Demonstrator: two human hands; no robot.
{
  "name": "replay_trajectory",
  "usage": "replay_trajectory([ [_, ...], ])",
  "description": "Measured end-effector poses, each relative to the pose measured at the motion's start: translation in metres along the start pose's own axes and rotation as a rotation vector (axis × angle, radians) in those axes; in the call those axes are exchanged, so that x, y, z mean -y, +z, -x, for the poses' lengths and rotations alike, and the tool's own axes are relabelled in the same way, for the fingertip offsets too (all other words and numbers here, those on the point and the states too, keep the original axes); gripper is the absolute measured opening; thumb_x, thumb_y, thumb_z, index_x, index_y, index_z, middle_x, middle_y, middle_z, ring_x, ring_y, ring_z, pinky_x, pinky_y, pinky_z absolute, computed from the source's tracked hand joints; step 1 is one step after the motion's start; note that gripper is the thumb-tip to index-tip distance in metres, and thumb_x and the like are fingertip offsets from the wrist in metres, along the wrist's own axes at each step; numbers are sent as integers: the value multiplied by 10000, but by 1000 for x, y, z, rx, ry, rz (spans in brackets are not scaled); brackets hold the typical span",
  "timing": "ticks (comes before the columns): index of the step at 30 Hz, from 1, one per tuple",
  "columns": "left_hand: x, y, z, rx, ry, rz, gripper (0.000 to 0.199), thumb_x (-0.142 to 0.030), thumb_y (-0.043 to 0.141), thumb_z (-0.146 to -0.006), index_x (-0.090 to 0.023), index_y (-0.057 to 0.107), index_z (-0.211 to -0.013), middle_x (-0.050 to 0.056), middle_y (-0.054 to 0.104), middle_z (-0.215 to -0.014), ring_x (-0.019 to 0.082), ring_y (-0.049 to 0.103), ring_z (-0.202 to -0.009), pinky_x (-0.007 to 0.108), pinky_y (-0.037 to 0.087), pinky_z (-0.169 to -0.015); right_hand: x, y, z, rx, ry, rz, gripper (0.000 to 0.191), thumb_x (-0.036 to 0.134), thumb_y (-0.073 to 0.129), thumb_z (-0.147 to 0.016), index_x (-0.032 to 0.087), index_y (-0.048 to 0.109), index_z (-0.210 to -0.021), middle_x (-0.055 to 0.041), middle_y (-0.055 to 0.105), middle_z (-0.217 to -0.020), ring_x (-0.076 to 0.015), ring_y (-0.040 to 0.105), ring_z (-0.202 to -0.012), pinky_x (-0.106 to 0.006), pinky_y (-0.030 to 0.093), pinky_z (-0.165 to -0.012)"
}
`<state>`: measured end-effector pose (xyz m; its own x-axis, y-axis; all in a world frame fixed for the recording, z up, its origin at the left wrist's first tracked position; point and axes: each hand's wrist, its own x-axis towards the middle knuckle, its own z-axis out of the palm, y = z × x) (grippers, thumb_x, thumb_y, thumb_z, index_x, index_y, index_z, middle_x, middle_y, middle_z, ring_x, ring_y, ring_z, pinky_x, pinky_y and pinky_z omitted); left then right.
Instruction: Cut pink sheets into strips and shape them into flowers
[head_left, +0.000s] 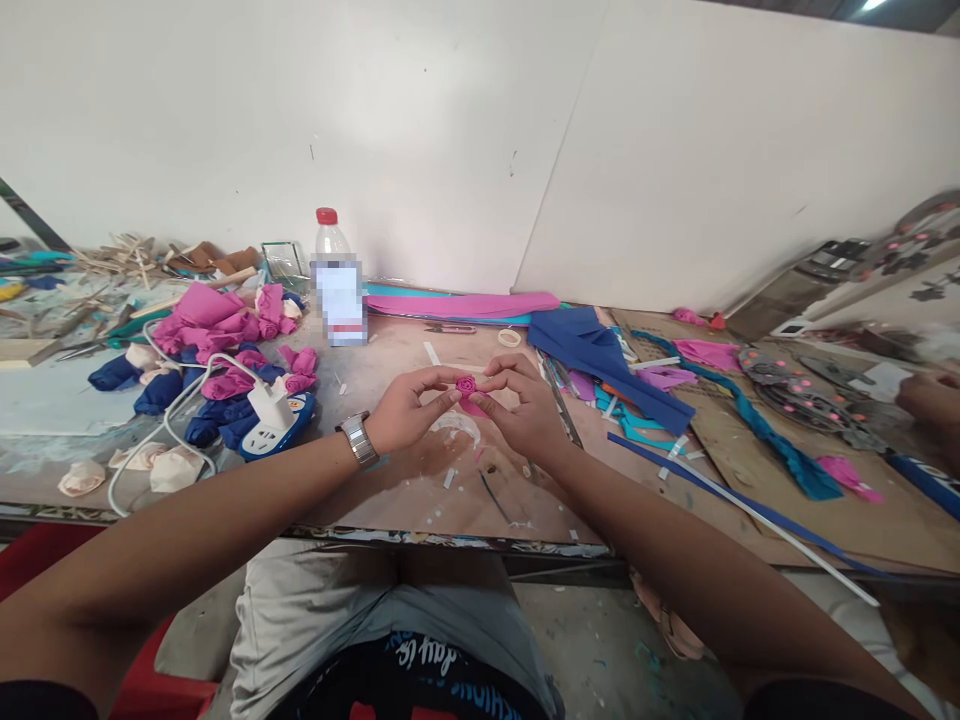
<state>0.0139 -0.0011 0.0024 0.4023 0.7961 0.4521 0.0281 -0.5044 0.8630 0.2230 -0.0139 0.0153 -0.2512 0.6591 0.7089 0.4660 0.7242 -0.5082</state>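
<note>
A small rolled pink paper rose (466, 387) is held between both hands above the middle of the table. My left hand (411, 405) pinches its left side with thumb and forefinger, and a metal watch is on that wrist. On the other side, my right hand (517, 402) grips the rose with its thumb and fingers. Some pink paper hangs below the coil, between the two thumbs. Behind the hands lie small scissors (450, 328) and a roll of tape (509, 338).
Pink and blue paper flowers (217, 325) crowd the left, beside a power strip (279, 428) with a white cable. A bottle (334, 280) stands behind. Blue paper (592, 350) and a white stick (780, 530) lie right. Another person's hand (930, 400) is at the far right.
</note>
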Motion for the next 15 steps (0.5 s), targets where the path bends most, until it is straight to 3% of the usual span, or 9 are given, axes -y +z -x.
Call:
replay_trajectory([
  [15,0,1,-1,21,-63,133,357,-432,669,-922,-156,701,-1146,131,722,-1188,221,687,-1026,379,530,-946,5,-1,-2,9,7,1,120,324,688,-922,225,735,-874,-60,654,-945,-203,637,-899,-386,526,-838],
])
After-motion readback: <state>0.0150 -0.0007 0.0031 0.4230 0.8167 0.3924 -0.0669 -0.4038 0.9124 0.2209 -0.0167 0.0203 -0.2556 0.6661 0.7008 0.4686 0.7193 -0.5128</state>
